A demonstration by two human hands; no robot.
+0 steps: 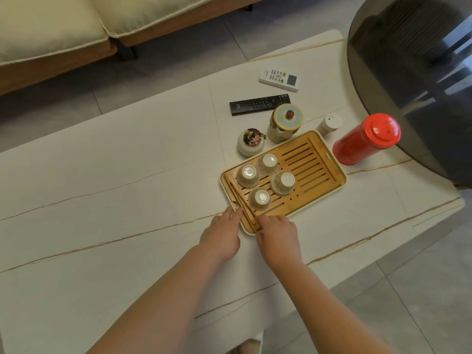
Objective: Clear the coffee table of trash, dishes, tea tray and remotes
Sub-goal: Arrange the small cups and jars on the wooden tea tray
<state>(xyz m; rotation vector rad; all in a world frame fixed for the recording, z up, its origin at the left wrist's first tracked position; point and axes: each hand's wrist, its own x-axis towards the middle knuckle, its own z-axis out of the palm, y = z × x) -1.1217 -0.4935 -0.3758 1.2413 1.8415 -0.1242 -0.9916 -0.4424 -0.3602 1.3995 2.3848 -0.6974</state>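
Observation:
A bamboo tea tray (316,159) with a cream rim lies flat on the white coffee table (122,190). Several small cups (248,175) stand upside down on its near half, and a thin wooden utensil (238,195) lies along its near end. My left hand (222,236) grips the tray's near left corner, fingertips by the notch in the rim. My right hand (278,236) holds the near edge just to the right, fingers curled over the rim. Beyond the tray lie a black remote (259,104) and a white remote (279,79).
Behind the tray stand a lidded ceramic jar (284,122), a small round pot with a cloth top (250,143), a white bottle (329,123) and a red canister (365,139). A dark round glass table (408,72) overlaps the far right corner. A sofa (76,29) stands beyond.

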